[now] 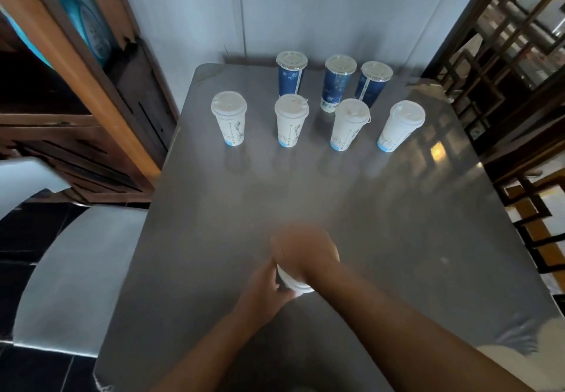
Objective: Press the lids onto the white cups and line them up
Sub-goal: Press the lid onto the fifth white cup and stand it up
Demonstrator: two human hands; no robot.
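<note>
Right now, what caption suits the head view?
Right hand lies on a white cup that the left hand holds; four lidded cups stand in a row.

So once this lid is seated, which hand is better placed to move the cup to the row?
Probably the left hand: it holds the white cup by its side, while the right hand lies over the top, blurred.

Four cups [292, 122] in a row on table [397, 208], three cups [337, 82] behind (by wall [305, 9]), lone cup [292, 281] in front.
</note>
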